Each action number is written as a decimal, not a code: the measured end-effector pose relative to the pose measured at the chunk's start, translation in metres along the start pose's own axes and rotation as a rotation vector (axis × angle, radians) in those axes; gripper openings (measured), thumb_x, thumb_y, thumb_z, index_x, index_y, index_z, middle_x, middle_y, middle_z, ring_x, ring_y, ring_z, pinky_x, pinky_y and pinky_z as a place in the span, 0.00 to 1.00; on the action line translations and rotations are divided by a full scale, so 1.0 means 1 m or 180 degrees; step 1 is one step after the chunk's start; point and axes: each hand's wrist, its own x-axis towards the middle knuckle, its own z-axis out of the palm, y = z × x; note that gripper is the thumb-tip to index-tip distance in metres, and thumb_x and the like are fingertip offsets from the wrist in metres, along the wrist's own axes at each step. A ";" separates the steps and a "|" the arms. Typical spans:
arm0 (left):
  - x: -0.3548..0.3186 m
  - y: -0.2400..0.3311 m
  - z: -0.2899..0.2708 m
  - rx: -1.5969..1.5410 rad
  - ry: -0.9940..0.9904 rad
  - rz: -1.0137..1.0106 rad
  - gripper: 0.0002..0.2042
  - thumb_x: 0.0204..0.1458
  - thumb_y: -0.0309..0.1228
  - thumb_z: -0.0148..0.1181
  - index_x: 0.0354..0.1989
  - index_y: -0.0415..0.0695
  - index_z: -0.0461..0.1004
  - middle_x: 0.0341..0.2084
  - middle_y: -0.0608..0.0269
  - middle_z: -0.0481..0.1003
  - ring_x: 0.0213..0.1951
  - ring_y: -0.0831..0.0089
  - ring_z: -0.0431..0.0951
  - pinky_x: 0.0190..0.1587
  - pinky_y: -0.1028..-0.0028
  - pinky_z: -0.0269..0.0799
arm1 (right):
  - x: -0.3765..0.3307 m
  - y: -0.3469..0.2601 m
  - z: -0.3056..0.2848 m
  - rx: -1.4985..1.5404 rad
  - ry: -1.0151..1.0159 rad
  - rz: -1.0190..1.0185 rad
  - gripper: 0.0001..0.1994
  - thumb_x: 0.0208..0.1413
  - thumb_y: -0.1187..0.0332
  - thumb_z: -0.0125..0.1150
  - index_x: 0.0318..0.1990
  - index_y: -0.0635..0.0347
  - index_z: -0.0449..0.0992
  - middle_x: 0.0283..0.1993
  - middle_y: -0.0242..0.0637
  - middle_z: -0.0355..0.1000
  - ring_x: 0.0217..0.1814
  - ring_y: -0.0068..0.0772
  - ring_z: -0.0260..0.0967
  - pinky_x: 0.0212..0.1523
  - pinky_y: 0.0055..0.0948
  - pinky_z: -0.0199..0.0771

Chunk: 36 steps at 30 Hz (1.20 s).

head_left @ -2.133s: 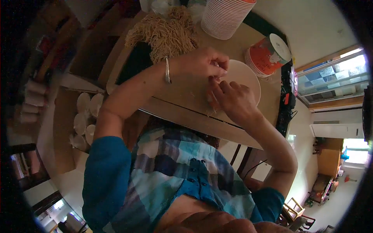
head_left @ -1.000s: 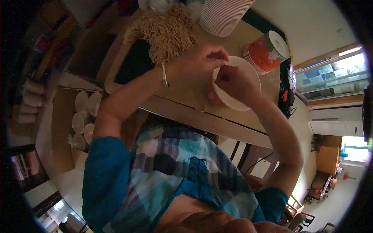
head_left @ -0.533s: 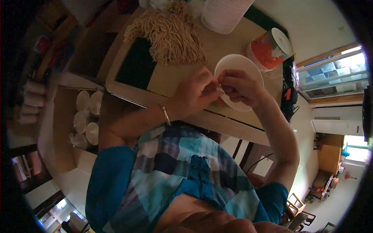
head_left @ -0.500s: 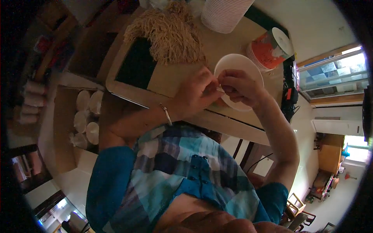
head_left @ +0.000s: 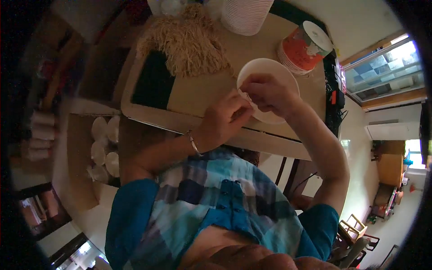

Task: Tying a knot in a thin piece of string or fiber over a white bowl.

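A white round paper tub (head_left: pixel 284 80) stands near the table's front edge, its pale round face towards me. My right hand (head_left: pixel 270 93) is over it, thumb and fingers pinched together. My left hand (head_left: pixel 226 118) is just left of the tub with its fingers closed, tips close to those of the right. Between the fingertips shows a thin pale strand (head_left: pixel 245 95), too small to make out well; both hands seem to grip it. Beyond the left hand lies a thick bundle of tan strings (head_left: pixel 191 47).
Behind the tub stands a stack of orange and green printed tubs (head_left: pixel 302 50). A tall stack of white tubs (head_left: pixel 246 15) rises at the back. A black device with cables (head_left: pixel 335 96) lines the table's right edge. Left of the table, an open cardboard box (head_left: pixel 80 148) holds several white-topped tubs.
My right hand has risen slightly, its fingertips moving a little away from the left hand's. The left hand has turned slightly and sits lower. The whole view has shifted a little.
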 end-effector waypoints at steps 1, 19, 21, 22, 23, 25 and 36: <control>-0.001 0.002 -0.002 -0.0058 0.0095 -0.0117 0.04 0.48 0.22 0.61 0.30 0.41 0.72 0.28 0.60 0.70 0.30 0.65 0.73 0.31 0.71 0.70 | 0.000 0.001 -0.003 0.0119 -0.0045 -0.0022 0.06 0.56 0.65 0.56 0.36 0.56 0.73 0.21 0.23 0.58 0.17 0.13 0.49 0.14 0.15 0.47; 0.002 -0.004 -0.020 -0.0395 0.0203 -0.0656 0.02 0.53 0.24 0.59 0.32 0.39 0.73 0.25 0.67 0.74 0.26 0.83 0.73 0.27 0.81 0.68 | -0.004 -0.005 -0.007 -0.0337 0.0014 -0.0470 0.04 0.53 0.69 0.57 0.33 0.59 0.74 0.22 0.26 0.61 0.17 0.15 0.53 0.15 0.16 0.50; 0.005 0.001 -0.022 -0.0568 0.0084 -0.1021 0.02 0.54 0.25 0.58 0.33 0.40 0.73 0.25 0.68 0.75 0.26 0.84 0.73 0.27 0.82 0.68 | -0.004 -0.006 -0.007 -0.0396 0.0135 -0.0387 0.04 0.53 0.70 0.57 0.33 0.60 0.74 0.22 0.26 0.62 0.17 0.15 0.53 0.15 0.16 0.50; 0.007 0.001 -0.023 -0.0955 -0.0006 -0.1249 0.03 0.55 0.27 0.57 0.34 0.41 0.72 0.25 0.70 0.74 0.25 0.85 0.72 0.26 0.82 0.68 | -0.004 -0.007 -0.007 -0.0458 0.0252 -0.0308 0.04 0.53 0.70 0.57 0.33 0.60 0.74 0.22 0.26 0.62 0.17 0.15 0.53 0.15 0.17 0.51; 0.008 0.002 -0.024 -0.1343 -0.0097 -0.1475 0.04 0.57 0.28 0.55 0.36 0.42 0.71 0.25 0.72 0.73 0.24 0.85 0.71 0.26 0.81 0.68 | -0.005 -0.008 -0.007 -0.0457 0.0257 -0.0310 0.04 0.53 0.70 0.57 0.33 0.60 0.74 0.22 0.26 0.62 0.17 0.15 0.53 0.15 0.17 0.51; 0.011 0.004 -0.027 -0.1385 -0.0128 -0.1618 0.04 0.57 0.29 0.55 0.36 0.42 0.71 0.25 0.71 0.73 0.25 0.85 0.70 0.26 0.82 0.68 | -0.005 -0.011 -0.007 -0.0495 0.0025 -0.0195 0.04 0.53 0.70 0.57 0.32 0.60 0.74 0.23 0.27 0.64 0.17 0.15 0.54 0.15 0.17 0.52; 0.027 0.002 -0.033 -0.0206 -0.0302 -0.0550 0.03 0.54 0.25 0.58 0.34 0.40 0.73 0.26 0.70 0.73 0.28 0.84 0.70 0.31 0.80 0.68 | -0.008 -0.013 -0.003 -0.0454 -0.0005 -0.0475 0.05 0.55 0.69 0.55 0.33 0.61 0.72 0.26 0.33 0.71 0.16 0.16 0.53 0.14 0.16 0.53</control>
